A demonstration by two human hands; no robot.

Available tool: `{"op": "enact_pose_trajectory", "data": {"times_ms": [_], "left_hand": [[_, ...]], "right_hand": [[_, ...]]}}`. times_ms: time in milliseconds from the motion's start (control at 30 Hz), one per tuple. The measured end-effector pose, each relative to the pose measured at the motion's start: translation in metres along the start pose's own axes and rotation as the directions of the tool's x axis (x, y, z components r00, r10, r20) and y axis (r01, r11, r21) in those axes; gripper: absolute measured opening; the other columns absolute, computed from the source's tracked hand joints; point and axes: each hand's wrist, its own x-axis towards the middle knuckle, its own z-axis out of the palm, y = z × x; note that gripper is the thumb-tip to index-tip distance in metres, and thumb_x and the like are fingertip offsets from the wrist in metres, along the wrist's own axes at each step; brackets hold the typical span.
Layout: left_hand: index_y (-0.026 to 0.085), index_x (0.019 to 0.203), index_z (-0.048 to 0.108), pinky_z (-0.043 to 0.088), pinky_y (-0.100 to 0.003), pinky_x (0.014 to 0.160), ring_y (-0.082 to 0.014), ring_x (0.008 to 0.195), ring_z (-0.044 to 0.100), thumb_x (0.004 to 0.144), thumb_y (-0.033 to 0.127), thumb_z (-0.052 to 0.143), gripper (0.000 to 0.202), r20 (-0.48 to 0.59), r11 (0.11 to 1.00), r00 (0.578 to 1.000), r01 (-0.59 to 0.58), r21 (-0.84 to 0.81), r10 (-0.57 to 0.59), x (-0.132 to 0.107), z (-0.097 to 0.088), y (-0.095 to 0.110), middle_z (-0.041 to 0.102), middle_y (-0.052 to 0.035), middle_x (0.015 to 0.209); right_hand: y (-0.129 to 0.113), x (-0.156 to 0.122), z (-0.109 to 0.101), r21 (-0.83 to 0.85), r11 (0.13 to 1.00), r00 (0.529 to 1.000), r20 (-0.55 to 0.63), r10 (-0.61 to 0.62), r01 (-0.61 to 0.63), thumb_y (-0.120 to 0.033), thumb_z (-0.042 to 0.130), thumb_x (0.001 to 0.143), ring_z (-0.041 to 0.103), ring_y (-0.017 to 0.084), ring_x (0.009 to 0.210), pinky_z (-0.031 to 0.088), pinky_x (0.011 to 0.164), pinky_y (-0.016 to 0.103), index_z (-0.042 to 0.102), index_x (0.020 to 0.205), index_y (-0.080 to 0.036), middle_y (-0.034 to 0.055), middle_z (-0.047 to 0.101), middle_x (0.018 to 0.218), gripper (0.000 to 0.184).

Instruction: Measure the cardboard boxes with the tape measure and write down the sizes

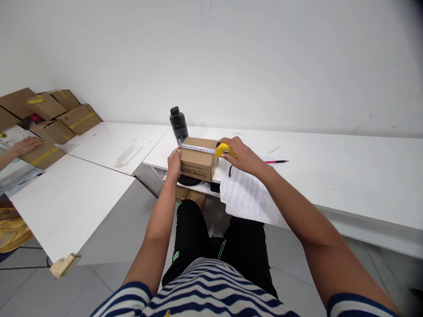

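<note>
A small cardboard box (197,164) sits at the near edge of the white table (330,171). A yellow tape measure (224,150) rests on its top right corner, its white blade (197,149) stretched leftward across the box top. My right hand (243,155) is closed around the tape measure case. My left hand (173,162) pinches the blade's end against the box's left edge.
A black water bottle (178,124) stands just behind the box. A printed paper sheet (248,196) overhangs the table edge, with a red pen (276,162) beyond it. Several cardboard boxes (53,115) are stacked at far left, where another person's hand (24,145) rests.
</note>
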Motion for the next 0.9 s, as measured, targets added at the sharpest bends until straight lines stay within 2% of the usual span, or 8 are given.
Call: {"op": "enact_pose_trajectory", "data": {"times_ms": [200,900], "left_hand": [[0.015,0.114,0.072,0.039,-0.037,0.111,-0.0230,0.124,0.058,0.087,0.027,0.050,0.037,0.006,1.000,1.000,-0.012,0.009,0.012,0.0001,0.0000,-0.0004,0.068,-0.0079,0.128],[0.016,0.114,0.072,0.038,-0.038,0.111,-0.0239,0.123,0.058,0.086,0.027,0.049,0.038,0.019,0.999,0.999,-0.036,0.033,0.035,0.0014,-0.0007,-0.0012,0.069,-0.0078,0.126]], "right_hand": [[-0.0027,-0.0013,-0.0013,-0.020,1.000,1.000,0.007,0.018,-0.018,-0.034,0.049,0.091,0.058,0.026,0.092,0.053,0.083,0.045,0.044,0.136,-0.026,0.0112,0.049,0.116,0.047],[0.0001,0.0001,0.0004,-0.034,0.999,1.000,-0.010,-0.017,0.017,-0.034,0.050,0.090,0.057,0.026,0.093,0.052,0.087,0.046,0.045,0.135,-0.026,0.0110,0.049,0.115,0.046]]}}
